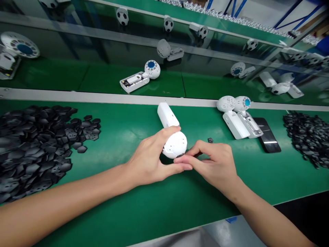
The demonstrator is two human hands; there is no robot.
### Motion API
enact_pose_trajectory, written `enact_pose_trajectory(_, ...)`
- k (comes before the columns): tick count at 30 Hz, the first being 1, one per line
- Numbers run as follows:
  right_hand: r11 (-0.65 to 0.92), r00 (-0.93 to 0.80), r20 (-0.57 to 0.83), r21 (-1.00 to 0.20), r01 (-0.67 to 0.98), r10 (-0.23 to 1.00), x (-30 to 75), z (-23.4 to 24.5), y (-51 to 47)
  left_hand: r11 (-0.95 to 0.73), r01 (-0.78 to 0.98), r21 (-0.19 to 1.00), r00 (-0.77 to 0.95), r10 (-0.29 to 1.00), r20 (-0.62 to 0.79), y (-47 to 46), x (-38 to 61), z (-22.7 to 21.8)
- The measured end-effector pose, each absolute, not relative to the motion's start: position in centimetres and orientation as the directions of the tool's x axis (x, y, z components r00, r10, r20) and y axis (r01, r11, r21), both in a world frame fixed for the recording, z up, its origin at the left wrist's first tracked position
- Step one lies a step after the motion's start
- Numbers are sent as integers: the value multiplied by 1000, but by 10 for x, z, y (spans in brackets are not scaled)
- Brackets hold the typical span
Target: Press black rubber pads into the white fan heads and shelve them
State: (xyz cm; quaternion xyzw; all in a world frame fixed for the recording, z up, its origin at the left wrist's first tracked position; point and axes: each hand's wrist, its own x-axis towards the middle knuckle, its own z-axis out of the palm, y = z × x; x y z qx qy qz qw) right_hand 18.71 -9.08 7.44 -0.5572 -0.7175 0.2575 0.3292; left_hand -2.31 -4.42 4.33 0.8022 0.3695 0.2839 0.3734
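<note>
My left hand (151, 157) is wrapped round the ball-shaped head of a white plastic device (168, 115), with its long box-like body pointing away from me. The thumb and a finger sit on either side of the round head (176, 142), which has small holes in its surface. My right hand (213, 161) is closed in a pinch at the ball's lower right edge. A dark sliver, seemingly a small black piece (180, 155), shows at its fingertips against the ball; the fingers mostly hide it. One loose black piece (210, 140) lies just beyond my right hand.
Black plastic pieces (33, 147) are heaped at the left, with smaller ones (308, 137) piled at far right. Two white devices (235, 120) lie beside a black phone (267, 135). Behind a metal rail (102, 97), a conveyor carries another device (136, 80).
</note>
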Motion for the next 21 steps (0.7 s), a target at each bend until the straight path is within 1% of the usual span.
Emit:
enact_pose_trajectory(3, 243, -227, 128, -759, 604, 965, 192, 74, -86, -458, 395, 797, 582, 796, 169, -42, -23, 44)
enact_pose_trajectory(6, 268, -417, 4, -772, 577, 909, 215, 85, -76, -436, 405, 803, 583, 800, 140, -40, -23, 48)
enact_pose_trajectory(7, 265, -449, -31, -770, 580, 893, 227, 90, -73, -430, 405, 807, 576, 806, 140, -40, -23, 49)
enact_pose_trajectory(8, 246, -443, -62, -758, 604, 895, 240, 95, -70, -426, 400, 812, 566, 811, 146, -40, -24, 51)
enact_pose_trajectory(9, 200, -378, -84, -732, 652, 922, 254, 100, -68, -421, 386, 821, 558, 815, 156, -39, -25, 53)
enact_pose_trajectory(11, 51, -171, -131, -628, 777, 977, 280, 105, -66, -414, 334, 847, 548, 816, 182, -38, -27, 57)
enact_pose_trajectory(12, -25, -90, -174, -567, 823, 981, 290, 106, -65, -409, 303, 861, 544, 816, 196, -37, -27, 59)
enact_pose_trajectory(13, -80, -46, -228, -512, 855, 973, 297, 105, -64, -402, 275, 874, 537, 818, 207, -36, -28, 62)
enact_pose_trajectory(15, -137, -28, -339, -453, 881, 940, 304, 100, -62, -381, 239, 893, 516, 829, 216, -31, -29, 67)
enact_pose_trajectory(17, -156, -38, -396, -447, 881, 917, 304, 94, -58, -351, 225, 909, 484, 850, 208, -27, -30, 71)
enact_pose_trajectory(19, -133, -68, -400, -454, 881, 914, 302, 88, -54, -322, 214, 922, 464, 864, 195, -22, -31, 74)
enact_pose_trajectory(21, -69, -128, -373, -472, 879, 919, 304, 82, -51, -296, 208, 932, 479, 862, 166, -21, -31, 75)
